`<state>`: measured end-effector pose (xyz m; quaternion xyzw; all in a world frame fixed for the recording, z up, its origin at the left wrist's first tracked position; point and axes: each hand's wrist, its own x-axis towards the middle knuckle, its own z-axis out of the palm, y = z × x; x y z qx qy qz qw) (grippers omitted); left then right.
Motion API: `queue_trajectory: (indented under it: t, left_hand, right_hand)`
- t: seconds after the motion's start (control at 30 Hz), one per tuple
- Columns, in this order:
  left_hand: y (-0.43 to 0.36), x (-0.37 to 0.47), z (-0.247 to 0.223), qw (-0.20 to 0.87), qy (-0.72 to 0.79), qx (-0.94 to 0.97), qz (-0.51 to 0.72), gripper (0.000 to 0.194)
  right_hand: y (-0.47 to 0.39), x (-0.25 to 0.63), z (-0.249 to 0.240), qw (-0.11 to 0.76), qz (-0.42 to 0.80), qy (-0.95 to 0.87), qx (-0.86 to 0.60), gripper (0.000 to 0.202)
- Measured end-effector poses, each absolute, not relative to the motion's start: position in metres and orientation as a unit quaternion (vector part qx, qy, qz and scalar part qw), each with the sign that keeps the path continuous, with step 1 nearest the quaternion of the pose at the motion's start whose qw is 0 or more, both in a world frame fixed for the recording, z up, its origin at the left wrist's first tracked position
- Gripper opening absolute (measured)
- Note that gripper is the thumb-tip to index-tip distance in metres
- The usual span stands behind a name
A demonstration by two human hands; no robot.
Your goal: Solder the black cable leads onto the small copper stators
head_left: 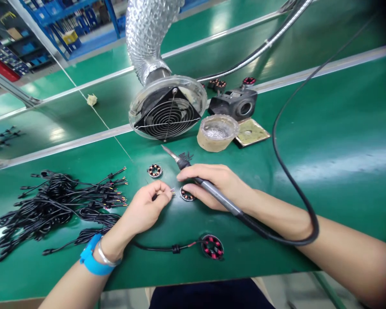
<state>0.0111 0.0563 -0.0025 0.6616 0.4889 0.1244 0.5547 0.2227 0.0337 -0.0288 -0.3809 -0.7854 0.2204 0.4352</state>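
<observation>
My right hand point(223, 184) is wrapped round a soldering iron point(212, 192), its tip pointing up and left. Under the fingers of that hand sits a small motor stator point(186, 195), partly hidden; the thumb or a finger is at its edge. My left hand point(151, 204) is closed in a pinch on thin wires point(173, 191), with short bare ends sticking out towards this stator. A second stator with copper windings point(155, 171) lies just beyond my left hand. Nearer me, a stator with red windings point(212, 247) is joined to a black cable point(154, 248).
A pile of black cables point(48, 206) covers the left of the green table point(309, 171). A fume extractor fan point(169, 116) hangs ahead. Behind my right hand are a round tub point(217, 133), a sponge tray point(251, 132) and an iron holder point(234, 104). The iron's cord loops over my right forearm.
</observation>
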Motion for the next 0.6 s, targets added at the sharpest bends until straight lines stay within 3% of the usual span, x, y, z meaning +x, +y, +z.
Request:
queue_trajectory:
  t: [0.23, 0.47, 0.6]
  left_hand:
    - [0.049, 0.022, -0.003, 0.45, 0.513, 0.729, 0.049, 0.018]
    - [0.056, 0.03, -0.002, 0.578, 0.501, 0.637, 0.089, 0.027]
    - [0.056, 0.029, 0.002, 0.527, 0.517, 0.67, 0.08, 0.022]
  right_hand:
    - [0.013, 0.227, -0.024, 0.403, 0.19, -0.798, -0.406, 0.043]
    - [0.019, 0.226, -0.032, 0.383, 0.193, -0.805, -0.411, 0.034]
    - [0.018, 0.226, -0.03, 0.39, 0.19, -0.807, -0.401, 0.033]
